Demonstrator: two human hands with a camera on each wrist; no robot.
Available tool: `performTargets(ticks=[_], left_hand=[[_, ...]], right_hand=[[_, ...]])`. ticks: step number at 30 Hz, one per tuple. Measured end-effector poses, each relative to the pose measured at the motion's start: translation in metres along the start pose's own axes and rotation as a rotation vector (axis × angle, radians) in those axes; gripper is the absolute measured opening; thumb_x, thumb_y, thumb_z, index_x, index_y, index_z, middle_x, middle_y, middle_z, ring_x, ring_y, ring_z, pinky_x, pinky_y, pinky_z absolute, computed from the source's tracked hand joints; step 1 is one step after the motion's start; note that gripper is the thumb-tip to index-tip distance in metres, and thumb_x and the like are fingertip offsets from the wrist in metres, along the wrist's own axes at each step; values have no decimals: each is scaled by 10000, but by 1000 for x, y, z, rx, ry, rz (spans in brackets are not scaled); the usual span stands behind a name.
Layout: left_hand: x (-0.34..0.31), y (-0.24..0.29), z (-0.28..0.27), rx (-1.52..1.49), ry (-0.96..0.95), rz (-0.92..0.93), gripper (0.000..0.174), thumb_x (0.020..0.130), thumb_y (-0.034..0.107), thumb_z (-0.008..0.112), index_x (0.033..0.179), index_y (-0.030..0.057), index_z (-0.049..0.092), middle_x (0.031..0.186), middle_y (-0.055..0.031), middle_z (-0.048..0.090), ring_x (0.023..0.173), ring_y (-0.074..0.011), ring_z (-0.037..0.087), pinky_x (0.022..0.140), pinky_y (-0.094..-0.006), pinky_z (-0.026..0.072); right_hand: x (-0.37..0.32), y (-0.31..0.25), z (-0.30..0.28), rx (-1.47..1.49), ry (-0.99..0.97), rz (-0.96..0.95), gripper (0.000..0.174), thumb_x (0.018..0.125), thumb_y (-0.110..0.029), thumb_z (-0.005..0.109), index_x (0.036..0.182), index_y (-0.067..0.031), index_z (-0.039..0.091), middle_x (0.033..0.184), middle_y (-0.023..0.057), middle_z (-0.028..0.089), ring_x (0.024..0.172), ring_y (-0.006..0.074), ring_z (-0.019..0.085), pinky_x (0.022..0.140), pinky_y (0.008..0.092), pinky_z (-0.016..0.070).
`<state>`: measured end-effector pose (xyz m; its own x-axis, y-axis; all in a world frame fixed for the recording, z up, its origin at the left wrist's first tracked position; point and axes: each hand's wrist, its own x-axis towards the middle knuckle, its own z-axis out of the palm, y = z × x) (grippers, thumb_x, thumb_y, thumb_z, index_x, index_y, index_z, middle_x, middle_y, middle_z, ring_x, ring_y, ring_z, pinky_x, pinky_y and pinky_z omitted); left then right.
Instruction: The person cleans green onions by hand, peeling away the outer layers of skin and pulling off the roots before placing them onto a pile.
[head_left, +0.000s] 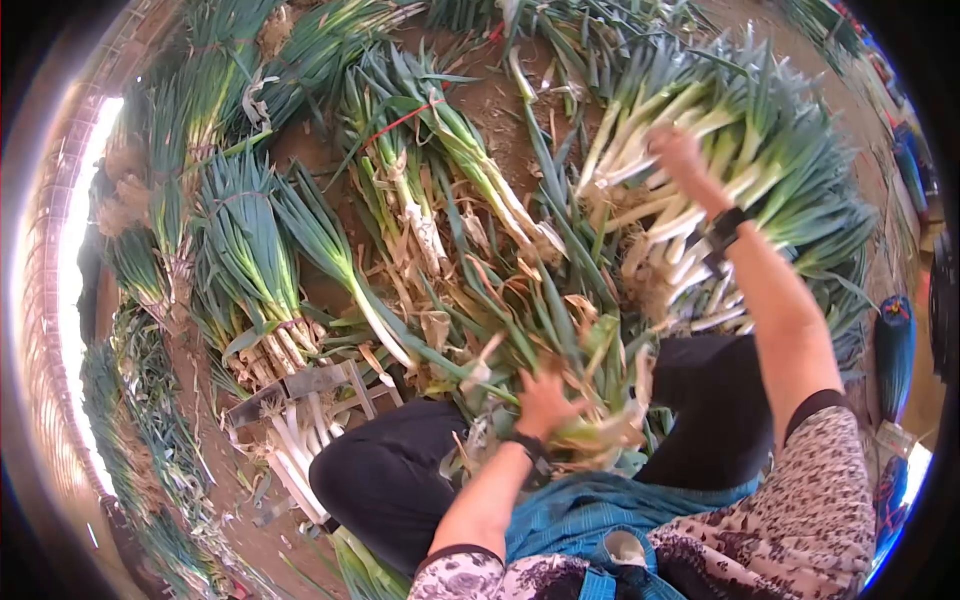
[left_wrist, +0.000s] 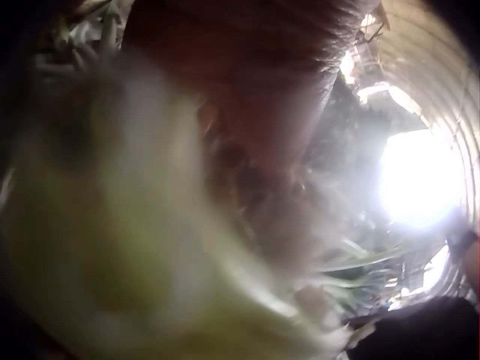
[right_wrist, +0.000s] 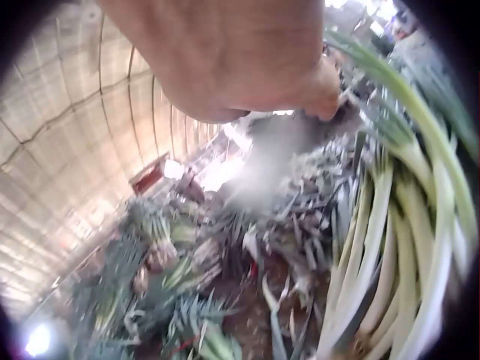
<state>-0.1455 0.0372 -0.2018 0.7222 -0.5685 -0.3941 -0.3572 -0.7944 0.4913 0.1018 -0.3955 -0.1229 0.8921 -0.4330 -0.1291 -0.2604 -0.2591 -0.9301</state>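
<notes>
My left hand reaches into peeled leaves and dry husks between the knees, fingers spread. In the left wrist view a blurred pale-green leaf fills the space right by the hand. My right arm stretches out so that the right hand is over the white stalks of a large pile of green onions. Its fingers bend down in the right wrist view, where clean green onions lie beside it. I cannot tell whether it holds a stalk.
Tied bundles of unpeeled green onions stand at the left. Looser ones with a red tie lie ahead. A metal stand is beside the left knee, with white stalks below it. Leaf litter covers the soil floor.
</notes>
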Motion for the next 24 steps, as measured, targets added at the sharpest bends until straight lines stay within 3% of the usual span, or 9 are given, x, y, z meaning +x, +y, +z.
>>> performTargets(ticks=[4,8,9,12,13,16,20,22,24], left_hand=[[-24,38,-16,-24,-268,52,1045,612,737,628,1388,83,380,1458,-131,330,1224,-626,247,1005,-597,321],[-2,15,-15,-353,-458,-50,922,689,691,602,1341,63,430,1374,-153,436,1209,-409,449,991,-444,404],[2,10,-15,-356,-452,-61,922,689,691,602,1341,63,430,1374,-153,436,1209,-409,449,991,-444,404],[1,8,-18,-375,-404,-114,813,731,682,572,1265,71,528,1311,-165,499,1175,-330,504,959,-406,429],[2,6,-21,-449,-294,-107,601,773,543,610,1169,89,604,1190,-162,592,1072,-352,568,893,-407,466],[28,-12,-68,-798,-397,-166,426,829,403,609,1065,51,655,1034,-184,653,993,-360,607,843,-402,484],[58,-17,-118,-529,374,-183,351,865,310,595,1023,2,655,923,-214,663,858,-331,651,767,-392,511],[61,-21,-131,-593,359,-219,323,869,261,637,1043,-10,647,930,-171,681,832,-209,666,757,-295,500],[58,-19,-138,-724,398,-213,313,883,238,636,1029,-39,637,890,-134,692,781,-165,655,728,-255,495]], right_hand=[[-65,3,194,-374,-206,208,190,811,-224,591,794,-44,649,773,143,653,741,222,640,669,357,512],[-51,136,294,-880,-379,-253,289,779,-165,578,994,26,548,1111,257,562,1005,400,561,841,466,460],[-62,107,289,-591,-251,-48,405,782,-180,590,1098,46,473,1258,280,456,1094,416,506,892,464,436],[-64,80,273,-635,-396,222,334,782,-250,623,941,43,599,984,245,622,953,399,587,834,441,468],[-52,85,267,-639,-586,205,214,765,-213,649,860,-20,658,921,154,631,846,238,627,675,338,491],[-55,88,235,-185,-905,-19,185,769,-182,653,860,-24,683,876,110,653,754,179,618,595,297,476],[-78,91,228,-3,-793,-50,214,787,-219,697,849,-21,648,791,16,625,605,106,537,513,295,453],[-100,51,234,248,-613,586,312,813,-326,701,789,-24,626,715,34,578,593,124,547,494,288,456],[-110,29,246,101,-486,651,337,810,-360,697,742,-40,617,673,42,561,562,135,536,483,269,426]])
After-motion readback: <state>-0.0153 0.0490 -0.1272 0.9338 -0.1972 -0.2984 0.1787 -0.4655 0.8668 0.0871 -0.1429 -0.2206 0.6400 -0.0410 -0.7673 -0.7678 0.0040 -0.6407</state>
